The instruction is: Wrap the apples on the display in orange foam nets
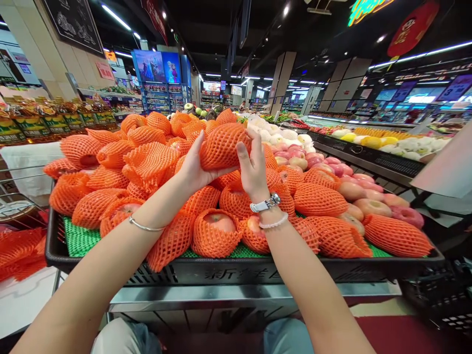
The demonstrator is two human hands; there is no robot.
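Between both hands, above the heaped fruit, is an apple in an orange foam net [225, 146]. My left hand [195, 167] cups it from the left and below, thumb up along its side. On the right end, my right hand [253, 164] is closed round it with bent fingers and a raised thumb. The net hides most of the fruit inside. Below and around lie several more netted apples [217, 233], some with red skin showing at the net's opening. They rest on a green mesh liner [83, 238] in a black crate [184, 270].
Bare apples [368, 194] lie to the right, with white-netted fruit [295, 135] behind them. Bottles of oil [55, 118] stand at the left. A metal rail [206, 295] runs under the crate's front. Loose orange nets [22, 250] hang at the lower left.
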